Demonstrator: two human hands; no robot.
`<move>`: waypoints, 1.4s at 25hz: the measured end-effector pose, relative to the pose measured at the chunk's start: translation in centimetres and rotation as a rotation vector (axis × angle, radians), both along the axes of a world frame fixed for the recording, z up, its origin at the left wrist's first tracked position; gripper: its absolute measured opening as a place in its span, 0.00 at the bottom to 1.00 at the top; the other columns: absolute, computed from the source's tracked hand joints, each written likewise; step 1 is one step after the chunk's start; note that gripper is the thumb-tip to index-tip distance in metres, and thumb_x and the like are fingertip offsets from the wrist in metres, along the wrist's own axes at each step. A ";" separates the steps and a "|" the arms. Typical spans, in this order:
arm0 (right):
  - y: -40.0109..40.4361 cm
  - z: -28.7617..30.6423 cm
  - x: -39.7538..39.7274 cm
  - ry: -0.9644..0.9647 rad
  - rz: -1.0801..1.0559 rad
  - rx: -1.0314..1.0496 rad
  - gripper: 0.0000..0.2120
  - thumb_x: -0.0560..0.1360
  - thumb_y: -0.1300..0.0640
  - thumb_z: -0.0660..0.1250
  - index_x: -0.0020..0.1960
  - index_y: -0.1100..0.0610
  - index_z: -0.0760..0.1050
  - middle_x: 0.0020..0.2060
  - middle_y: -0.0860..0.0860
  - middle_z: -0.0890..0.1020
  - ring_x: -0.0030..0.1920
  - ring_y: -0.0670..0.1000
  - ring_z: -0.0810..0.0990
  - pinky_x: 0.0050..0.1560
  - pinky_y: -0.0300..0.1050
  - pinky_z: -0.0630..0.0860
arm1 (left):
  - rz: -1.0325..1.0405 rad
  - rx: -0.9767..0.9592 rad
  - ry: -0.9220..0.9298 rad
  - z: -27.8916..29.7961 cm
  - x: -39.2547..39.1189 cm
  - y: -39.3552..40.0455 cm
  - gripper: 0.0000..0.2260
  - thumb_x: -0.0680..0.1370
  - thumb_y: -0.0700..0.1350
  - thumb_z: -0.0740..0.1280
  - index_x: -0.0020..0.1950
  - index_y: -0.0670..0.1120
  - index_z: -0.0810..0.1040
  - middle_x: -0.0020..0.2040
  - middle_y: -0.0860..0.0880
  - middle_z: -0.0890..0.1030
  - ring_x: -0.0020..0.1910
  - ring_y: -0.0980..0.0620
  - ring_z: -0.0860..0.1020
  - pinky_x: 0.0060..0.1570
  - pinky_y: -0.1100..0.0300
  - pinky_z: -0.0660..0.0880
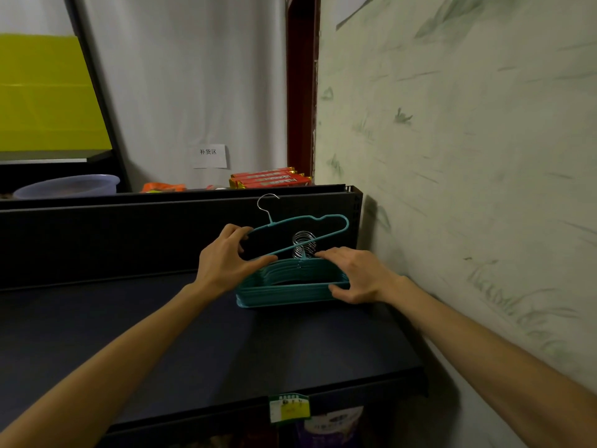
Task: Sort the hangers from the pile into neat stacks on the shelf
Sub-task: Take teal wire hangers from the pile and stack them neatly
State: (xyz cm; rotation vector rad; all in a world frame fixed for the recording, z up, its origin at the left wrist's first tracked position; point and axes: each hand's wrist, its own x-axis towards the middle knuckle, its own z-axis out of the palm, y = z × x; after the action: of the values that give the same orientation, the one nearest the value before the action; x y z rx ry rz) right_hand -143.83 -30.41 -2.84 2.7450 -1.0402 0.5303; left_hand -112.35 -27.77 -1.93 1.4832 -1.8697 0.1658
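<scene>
A neat stack of teal hangers (284,294) lies flat on the dark shelf (200,344), near its back right corner, with their metal hooks (303,245) bunched together at the back. My left hand (226,258) grips the left end of a single teal hanger (323,221), held tilted just above the stack, its silver hook pointing up. My right hand (352,276) rests on the right end of the stack, fingers on top and thumb against its front edge.
A dark back panel (129,234) stands behind the shelf and a pale streaked wall (468,173) closes the right side. Beyond the panel lie red snack packs (269,179), an orange packet (163,187) and a lilac basin (69,185). A price tag (289,409) hangs on the shelf's front edge.
</scene>
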 end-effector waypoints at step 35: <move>-0.7 3.5 1.6 0.078 -0.348 0.512 0.40 0.68 0.46 0.79 0.74 0.54 0.68 0.68 0.52 0.76 0.66 0.54 0.75 0.66 0.49 0.73 | -0.154 0.292 -0.326 -0.3 -4.2 -0.7 0.38 0.64 0.77 0.69 0.64 0.52 0.78 0.51 0.56 0.84 0.44 0.59 0.80 0.43 0.62 0.79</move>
State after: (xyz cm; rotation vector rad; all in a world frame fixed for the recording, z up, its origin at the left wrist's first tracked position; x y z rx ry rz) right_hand -142.26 -31.14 0.61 2.8466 -1.7935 0.1094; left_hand -116.52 -28.42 -2.19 1.5666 -2.3440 0.0654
